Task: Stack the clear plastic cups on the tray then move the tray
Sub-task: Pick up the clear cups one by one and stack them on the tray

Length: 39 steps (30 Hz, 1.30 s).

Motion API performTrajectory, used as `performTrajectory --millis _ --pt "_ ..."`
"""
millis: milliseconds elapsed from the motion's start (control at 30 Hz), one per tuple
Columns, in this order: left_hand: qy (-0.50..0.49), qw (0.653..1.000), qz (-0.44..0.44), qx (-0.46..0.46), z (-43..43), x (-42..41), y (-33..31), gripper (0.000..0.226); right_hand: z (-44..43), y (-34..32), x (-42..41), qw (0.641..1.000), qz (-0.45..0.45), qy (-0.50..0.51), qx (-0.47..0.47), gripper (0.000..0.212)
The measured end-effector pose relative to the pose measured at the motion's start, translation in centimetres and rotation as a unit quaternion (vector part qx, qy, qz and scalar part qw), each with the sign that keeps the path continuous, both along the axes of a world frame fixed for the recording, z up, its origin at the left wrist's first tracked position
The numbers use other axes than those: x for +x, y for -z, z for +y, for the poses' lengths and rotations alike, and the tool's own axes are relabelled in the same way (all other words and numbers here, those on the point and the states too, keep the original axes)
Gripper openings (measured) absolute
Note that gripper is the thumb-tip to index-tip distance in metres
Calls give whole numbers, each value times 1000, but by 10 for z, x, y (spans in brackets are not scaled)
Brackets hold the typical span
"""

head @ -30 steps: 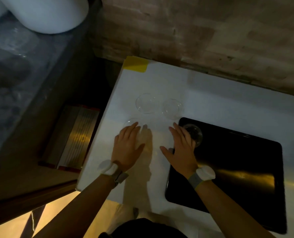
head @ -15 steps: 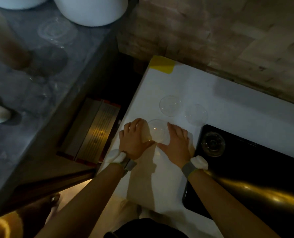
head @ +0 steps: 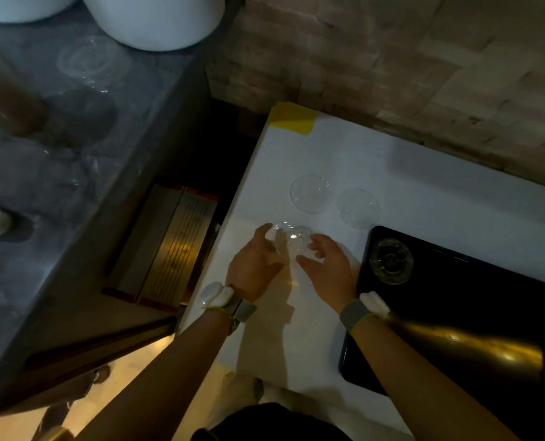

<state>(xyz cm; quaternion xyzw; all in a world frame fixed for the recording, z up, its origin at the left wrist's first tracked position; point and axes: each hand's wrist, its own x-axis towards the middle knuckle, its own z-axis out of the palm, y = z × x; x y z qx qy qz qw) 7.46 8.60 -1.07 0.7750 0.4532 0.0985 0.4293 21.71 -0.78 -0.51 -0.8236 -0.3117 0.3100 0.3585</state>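
1. Head view: left hand (head: 252,262), fingers curled around a clear round plastic cup (head: 292,240) over the white desk (head: 424,173).
2. Right hand (head: 328,265), fingers touching the same cup's right side.
3. Two more clear plastic cups (head: 309,194) (head: 357,207), side by side on the desk beyond.
4. Glossy black rectangular tray (head: 487,307), one clear cup (head: 391,261) at its far left corner.

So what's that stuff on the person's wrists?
Both arms are bare, with no sleeves. Each wrist wears a grey fabric strap with a thin yellow-green edge, holding a smooth white rounded device: one by the left hand, one by the right hand. No rings or gloves show.
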Motion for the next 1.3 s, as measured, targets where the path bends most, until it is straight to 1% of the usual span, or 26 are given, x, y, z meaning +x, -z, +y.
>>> performTrajectory --millis 67,133,200,233,300,333,433,467,533,633,700,767,800,833,867,933,1000,1133,1200,1300 --pt "-11 1000 -17 -9 -4 -1 -3 67 -3 -1 3 999 23 19 15 32" --pt "-14 999 -39 -22 -6 -1 -7 42 -8 -3 8 999 30 18 28 25" --pt "-16 996 -68 -50 -8 0 -11 20 -14 -8 13 996 74 21 49 29" --pt "-12 996 -77 -51 -9 1 -14 14 -16 -11 15 991 112 27 67 31" --pt "10 996 -85 -26 -14 6 -17 11 -23 -18 22 975 191 50 104 27" --pt "16 996 -86 -5 -14 7 -18 12 -25 -21 24 969 214 52 113 24" --pt "48 993 -84 65 -18 18 -24 15 -39 -29 38 971 218 15 101 28" --pt "65 991 -87 81 -20 22 -26 16 -45 -32 41 973 212 2 96 32" --pt "87 987 -108 83 -27 32 -29 18 -58 -38 48 976 199 -3 93 41" --pt "96 985 -138 32 -41 46 -35 25 -81 -44 59 978 183 -12 96 39" --pt "122 982 -141 -11 -50 55 -40 46 -97 -46 67 979 175 -13 102 40" --pt "159 979 -121 -32 -55 60 -43 66 -108 -46 70 984 147 -4 99 43" --pt "173 977 -115 -46 -55 59 -46 73 -109 -46 69 989 120 1 91 46" --pt "202 971 -106 -63 -67 79 -50 78 -128 -48 83 992 89 23 90 49" --pt "214 969 -101 -78 -70 83 -52 82 -133 -48 86 994 52 24 92 52" --pt "226 965 -102 -90 -72 88 -56 83 -139 -44 89 996 -14 8 92 57" --pt "240 962 -101 -84 -76 99 -54 79 -149 -40 96 995 -65 -6 81 58" --pt "263 958 -94 -70 -83 115 -50 76 -166 -23 107 989 -124 -21 80 60" --pt "277 956 -87 -41 -85 121 -47 75 -173 -16 111 985 -145 -41 79 62" --pt "296 953 -55 28 -87 130 -42 76 -174 -12 117 980 -170 -54 83 64"
